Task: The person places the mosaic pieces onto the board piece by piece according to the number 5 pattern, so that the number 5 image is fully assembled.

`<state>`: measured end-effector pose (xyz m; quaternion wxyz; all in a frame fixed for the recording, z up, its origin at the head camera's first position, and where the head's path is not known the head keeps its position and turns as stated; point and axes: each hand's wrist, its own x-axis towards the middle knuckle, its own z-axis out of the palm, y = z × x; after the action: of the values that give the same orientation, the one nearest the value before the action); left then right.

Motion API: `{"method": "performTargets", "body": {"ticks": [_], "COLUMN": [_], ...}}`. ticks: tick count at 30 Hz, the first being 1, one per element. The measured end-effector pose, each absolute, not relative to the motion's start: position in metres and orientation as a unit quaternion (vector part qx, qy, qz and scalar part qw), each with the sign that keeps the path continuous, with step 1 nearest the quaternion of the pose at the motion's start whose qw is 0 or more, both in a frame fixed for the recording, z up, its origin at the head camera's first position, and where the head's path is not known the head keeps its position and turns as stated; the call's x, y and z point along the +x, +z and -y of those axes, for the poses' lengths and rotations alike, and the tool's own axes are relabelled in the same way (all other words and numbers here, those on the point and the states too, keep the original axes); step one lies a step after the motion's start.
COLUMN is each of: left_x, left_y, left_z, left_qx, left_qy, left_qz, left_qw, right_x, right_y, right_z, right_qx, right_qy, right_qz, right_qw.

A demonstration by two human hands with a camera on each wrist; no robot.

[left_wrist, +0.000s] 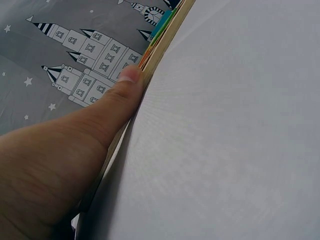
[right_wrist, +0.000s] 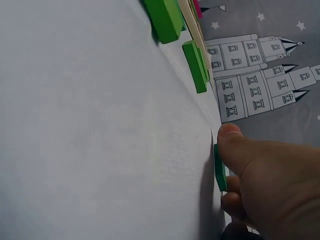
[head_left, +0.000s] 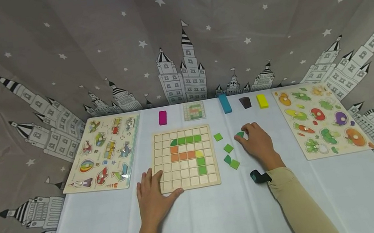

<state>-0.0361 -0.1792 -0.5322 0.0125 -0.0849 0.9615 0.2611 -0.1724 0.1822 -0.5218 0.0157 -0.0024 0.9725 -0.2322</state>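
Observation:
My left hand (head_left: 154, 197) rests at the lower left corner of a wooden grid board (head_left: 161, 157), fingers spread, thumb along its near edge. In the left wrist view the thumb (left_wrist: 115, 102) lies against the board's side. The board carries a row of green squares (head_left: 190, 139) with a dark green rounded piece (head_left: 174, 142) at its left end, several orange squares (head_left: 183, 156), a yellow piece (head_left: 199, 153) and two more green squares (head_left: 201, 165). Right of it, my right hand (head_left: 258, 142) pinches a dark green tile (right_wrist: 220, 170) between thumb and fingers, close over the cloth.
Between board and right hand lie loose green tiles (head_left: 228, 148) and a small dark green piece (head_left: 227, 159). Behind stand a pattern card (head_left: 193, 111) and magenta (head_left: 162, 117), blue (head_left: 224, 104), dark brown (head_left: 245, 103) and yellow (head_left: 262, 101) blocks. Picture puzzles (head_left: 106, 152) (head_left: 326, 120) flank both sides.

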Motion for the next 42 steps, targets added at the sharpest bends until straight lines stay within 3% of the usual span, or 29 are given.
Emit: {"method": "performTargets", "body": {"ticks": [42], "left_x": [-0.036], "left_y": [-0.532], "left_z": [0.180], "left_qx": [-0.084], "left_qy": [0.259], "left_qz": [-0.962], "left_qw": [0.017], "right_x": [-0.169], "right_y": [-0.521], "right_z": [-0.191], "right_qx": [-0.051], "right_qy": [-0.273], "right_qz": [-0.960], "right_qw": [0.036]}}
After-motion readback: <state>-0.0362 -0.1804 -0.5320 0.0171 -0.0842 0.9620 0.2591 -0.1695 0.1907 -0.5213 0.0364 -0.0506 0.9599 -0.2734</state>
